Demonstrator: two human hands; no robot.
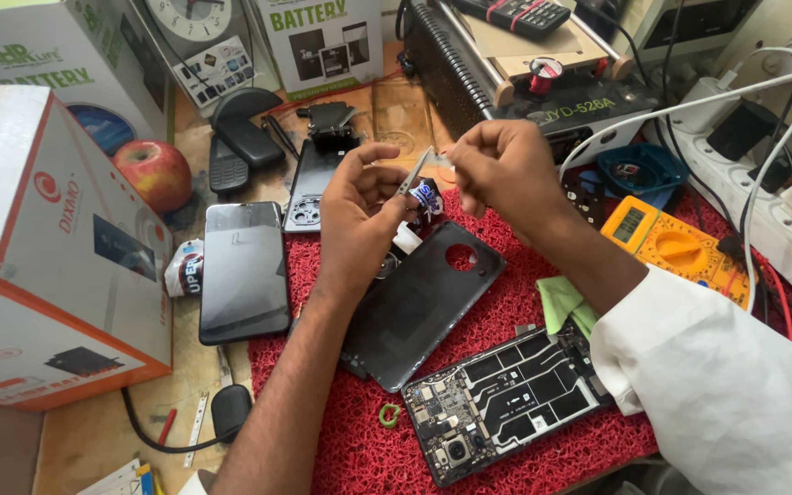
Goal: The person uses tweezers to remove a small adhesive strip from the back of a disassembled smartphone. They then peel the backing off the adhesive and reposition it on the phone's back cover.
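Both hands (359, 206) (501, 165) pinching tweezers (414, 171) and a small, hard-to-identify part above the phone back cover (423, 302).

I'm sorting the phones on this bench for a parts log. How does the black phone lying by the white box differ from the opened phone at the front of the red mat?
The black phone is closed, showing a smooth dark glossy face; the opened phone has its back off, exposing circuit board, camera and shields. The black phone lies on the bare wooden table, roughly straight; the opened phone sits on the red mat, turned at a slant. Neither hand touches either. Both are flat and of similar size.
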